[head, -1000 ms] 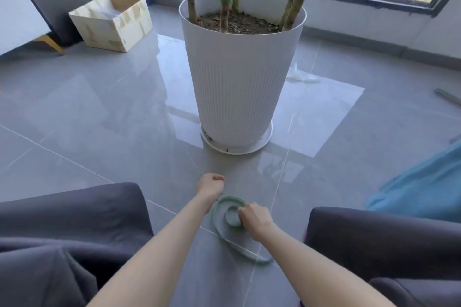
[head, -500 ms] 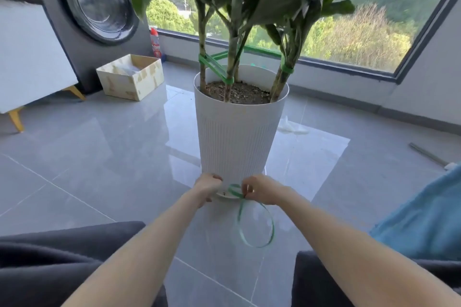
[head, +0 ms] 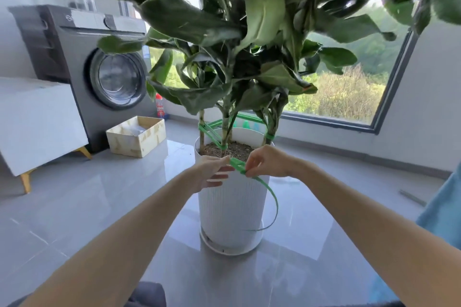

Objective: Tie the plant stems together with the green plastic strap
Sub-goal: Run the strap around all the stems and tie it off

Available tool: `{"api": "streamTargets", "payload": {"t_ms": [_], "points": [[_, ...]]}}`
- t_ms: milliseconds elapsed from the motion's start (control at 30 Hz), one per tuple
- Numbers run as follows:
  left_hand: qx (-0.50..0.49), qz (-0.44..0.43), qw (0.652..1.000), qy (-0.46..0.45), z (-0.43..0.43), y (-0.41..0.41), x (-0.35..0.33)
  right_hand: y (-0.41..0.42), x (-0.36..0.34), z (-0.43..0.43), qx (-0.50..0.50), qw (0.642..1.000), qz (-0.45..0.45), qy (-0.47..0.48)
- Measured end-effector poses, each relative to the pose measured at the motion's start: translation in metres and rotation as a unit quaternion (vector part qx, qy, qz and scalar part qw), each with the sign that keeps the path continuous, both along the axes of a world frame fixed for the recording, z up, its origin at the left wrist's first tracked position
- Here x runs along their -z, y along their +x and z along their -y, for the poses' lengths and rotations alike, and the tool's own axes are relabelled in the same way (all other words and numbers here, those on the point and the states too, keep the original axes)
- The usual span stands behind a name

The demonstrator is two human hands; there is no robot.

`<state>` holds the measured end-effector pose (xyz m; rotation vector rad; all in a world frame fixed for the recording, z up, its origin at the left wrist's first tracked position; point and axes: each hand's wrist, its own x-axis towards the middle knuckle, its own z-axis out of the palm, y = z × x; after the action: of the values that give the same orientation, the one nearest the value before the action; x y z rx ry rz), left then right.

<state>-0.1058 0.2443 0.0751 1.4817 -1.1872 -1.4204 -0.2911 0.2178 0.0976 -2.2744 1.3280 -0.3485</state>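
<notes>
Floor: grey tile, glossy, reflective. Pot: white plastic, finely ribbed, matt. Strap: green plastic, thin, smooth. Soil: brown, coarse, crumbly. Leaves: dark green, waxy sheen. Washing machine, far left: grey metal, satin, glass door. Box: pale wood, rough.

No readable text anywhere. Washing machine, left of frame: small round logo on the top-left panel, too blurred to read. Red-label bottle behind it, by the window: label print illegible. Cardboard box: no markings readable.
</notes>
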Motion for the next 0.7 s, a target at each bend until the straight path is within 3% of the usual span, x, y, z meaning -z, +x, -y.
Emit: {"api": "streamTargets", "payload": {"t_ms": [200, 400, 700], "points": [[-0.006, -0.081, 0.997, -0.013, 0.004, 0.011, -0.010, 0.001, 0.007, 0.004, -0.001, 1.000, 0.012, 0.008], [-0.042, -0.065, 0.997, -0.024, 0.019, 0.013, -0.014, 0.001, 0.017, 0.015, 0.029, 0.999, 0.021, 0.003], [-0.178, -0.057, 0.980, -0.072, 0.039, 0.012, -0.003, 0.003, 0.022, 0.024, 0.065, 0.998, -0.014, -0.020]]}}
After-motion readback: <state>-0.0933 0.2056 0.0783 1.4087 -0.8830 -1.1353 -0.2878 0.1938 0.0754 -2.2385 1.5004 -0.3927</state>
